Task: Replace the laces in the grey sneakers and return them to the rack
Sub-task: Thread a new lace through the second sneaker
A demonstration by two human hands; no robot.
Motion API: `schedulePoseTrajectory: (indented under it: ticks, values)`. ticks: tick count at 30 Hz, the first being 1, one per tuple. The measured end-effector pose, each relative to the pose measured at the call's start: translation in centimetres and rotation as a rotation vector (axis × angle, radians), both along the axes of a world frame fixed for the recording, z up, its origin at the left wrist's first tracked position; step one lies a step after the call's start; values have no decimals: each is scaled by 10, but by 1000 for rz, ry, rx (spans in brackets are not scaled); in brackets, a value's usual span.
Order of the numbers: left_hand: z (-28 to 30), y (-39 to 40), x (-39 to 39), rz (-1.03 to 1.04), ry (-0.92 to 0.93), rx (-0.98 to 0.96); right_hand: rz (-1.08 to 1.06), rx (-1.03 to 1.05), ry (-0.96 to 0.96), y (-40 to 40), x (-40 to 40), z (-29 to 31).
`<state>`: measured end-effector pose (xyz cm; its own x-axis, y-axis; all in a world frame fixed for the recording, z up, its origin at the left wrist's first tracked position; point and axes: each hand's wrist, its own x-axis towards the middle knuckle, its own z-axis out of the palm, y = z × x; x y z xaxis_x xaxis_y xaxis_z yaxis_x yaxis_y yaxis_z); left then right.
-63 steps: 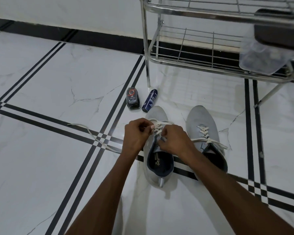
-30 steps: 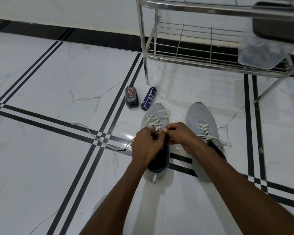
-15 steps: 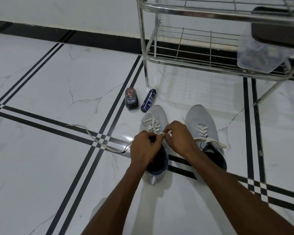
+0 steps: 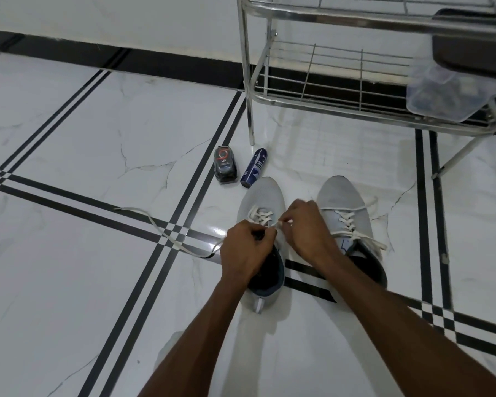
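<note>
Grey sneakers: 2 on the floor [image 4: 69, 124], toes pointing twd the rack [image 4: 341, 12], side by side w/ a gap between. Left sneaker [image 4: 265, 193] is under both hands; right sneaker [image 4: 338, 193] sits apart to the right, already laced in white, its ends loose over both sides.

Left hand [image 4: 246, 253] is over the left sneaker's tongue/collar area, fingers curled, pinching the white lace [image 4: 258, 216] near the top eyelets. Right hand [image 4: 307, 227] is just beside it, touching or nearly so, fingers curled and pinching the same lace, tip poking out btwn thumb and forefinger. Lower eyelets of the left sneaker are crossed w/ lace.

Loose lace end [image 4: 161, 230] trails left from the left hand across the black tile stripes.

Small dark polish container [image 4: 225, 167] and blue spray can [image 4: 252, 167] lie on the floor just ahead of the left sneaker's toe, near the rack leg. Clear plastic container [image 4: 441, 93] on the rack's lower shelf, far right.
</note>
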<state>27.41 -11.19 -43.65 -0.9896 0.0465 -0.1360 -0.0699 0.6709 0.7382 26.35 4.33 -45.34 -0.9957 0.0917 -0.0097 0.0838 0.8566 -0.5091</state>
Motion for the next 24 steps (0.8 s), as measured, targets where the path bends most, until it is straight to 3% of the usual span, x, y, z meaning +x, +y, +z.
schedulePoseTrajectory:
  ticks: [3,4,6,9,11,17,24]
  values:
    - [-4,-4,1,1,-7,30,-518,-272,330,36,-3,29]
    - [-5,-5,1,1,-9,37,-599,-226,394,44,-2,38]
    - [-4,-6,0,-5,-3,42,-488,-64,349,46,-3,43]
    - [-2,-4,0,-9,10,30,-58,-61,56,17,-1,23]
    - [-3,-5,1,-25,39,30,97,-56,-109,0,2,14]
    - [-17,-19,10,-172,179,-49,71,2,-159,-3,4,8]
    - [-23,-21,2,-38,150,-50,0,-93,-99,-3,8,-2]
